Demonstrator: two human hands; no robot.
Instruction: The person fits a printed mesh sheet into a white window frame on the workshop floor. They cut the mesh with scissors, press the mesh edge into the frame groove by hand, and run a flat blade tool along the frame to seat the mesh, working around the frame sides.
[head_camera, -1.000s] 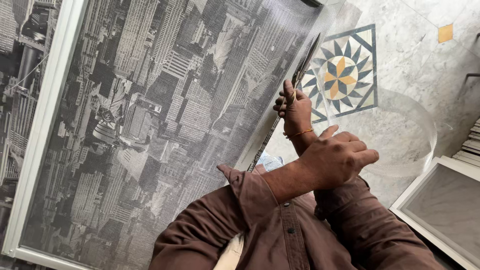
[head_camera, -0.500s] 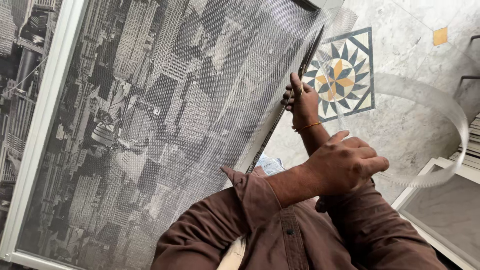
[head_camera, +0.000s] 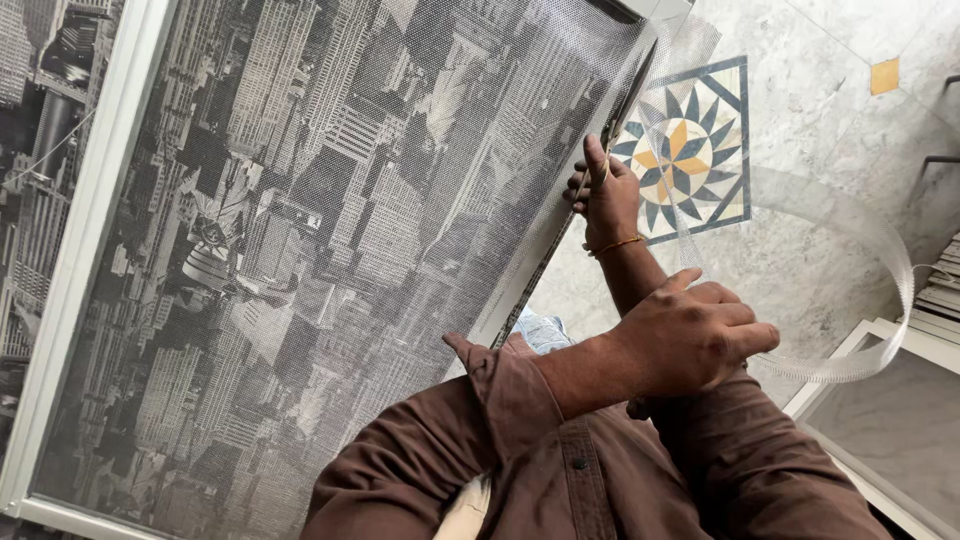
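A large panel with a grey city-view mesh (head_camera: 330, 250) lies in a white frame (head_camera: 100, 230) on the floor. My right hand (head_camera: 603, 200) is closed on scissors (head_camera: 625, 105) at the panel's right edge, blades pointing up along that edge. My left arm crosses over the right one. My left hand (head_camera: 700, 335) is closed, pinching the end of a thin cut-off mesh strip (head_camera: 880, 300) that curls away to the right. Brown sleeves cover both my arms at the bottom of the view.
The marble floor (head_camera: 800, 120) has a star-pattern tile inlay (head_camera: 690, 150) just right of the scissors. Another white-framed panel (head_camera: 890, 440) lies at the lower right, with stacked items (head_camera: 940, 290) at the right edge.
My right hand and the scissors have moved up along the panel's right edge. The cut-off mesh strip has grown longer and loops farther to the right.
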